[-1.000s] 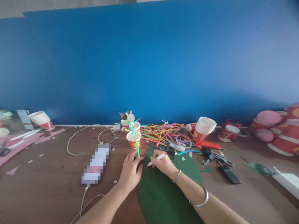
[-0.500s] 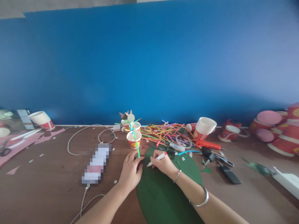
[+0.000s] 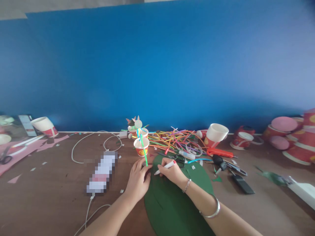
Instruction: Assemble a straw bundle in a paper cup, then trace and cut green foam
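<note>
In my right hand [image 3: 171,170] is a white marker pen [image 3: 169,165] with a red end, gripped between thumb and fingers. Its tip points down to the left, at the upper left part of a dark green sheet [image 3: 172,203] with a rounded outline. My left hand [image 3: 139,178] lies at the left edge of that sheet, thumb and index finger apart. A bright green stick [image 3: 144,151] slants out of a paper cup [image 3: 139,149] and overlaps the left fingers in view; whether they touch it I cannot tell. My left palm is hidden.
Behind the sheet lie a heap of coloured sticks [image 3: 172,139] and dark scissors [image 3: 181,159]. On the right are an orange-red tool [image 3: 220,152], keys [image 3: 220,164] and a black flat object [image 3: 242,184]. A phone [image 3: 102,173] on a cable lies left.
Both hands, the marker pen and the green sheet stay in nearly the same place. The whole view has shifted very slightly.
</note>
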Available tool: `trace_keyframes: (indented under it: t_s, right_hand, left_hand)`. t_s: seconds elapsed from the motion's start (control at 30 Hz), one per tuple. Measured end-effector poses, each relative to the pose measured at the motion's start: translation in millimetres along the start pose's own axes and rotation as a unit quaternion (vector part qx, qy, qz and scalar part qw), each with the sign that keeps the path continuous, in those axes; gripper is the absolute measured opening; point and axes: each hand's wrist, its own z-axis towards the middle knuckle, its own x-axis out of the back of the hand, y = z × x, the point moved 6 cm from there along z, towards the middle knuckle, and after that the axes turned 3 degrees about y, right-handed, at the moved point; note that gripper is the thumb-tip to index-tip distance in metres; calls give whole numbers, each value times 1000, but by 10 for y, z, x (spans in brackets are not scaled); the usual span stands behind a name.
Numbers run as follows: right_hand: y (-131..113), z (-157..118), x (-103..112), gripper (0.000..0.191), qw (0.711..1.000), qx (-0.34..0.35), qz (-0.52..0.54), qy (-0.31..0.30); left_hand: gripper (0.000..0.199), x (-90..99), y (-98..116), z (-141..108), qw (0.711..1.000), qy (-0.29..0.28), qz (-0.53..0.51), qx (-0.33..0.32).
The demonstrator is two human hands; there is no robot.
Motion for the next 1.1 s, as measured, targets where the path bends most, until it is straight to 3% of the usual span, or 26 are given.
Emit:
trace_keyframes:
  t_s: [1.1]
  right_hand:
    - [36, 7, -18, 17, 1000, 0, 9, -15]
  left_hand:
    - [34, -19, -16, -11, 1000, 2, 0, -5]
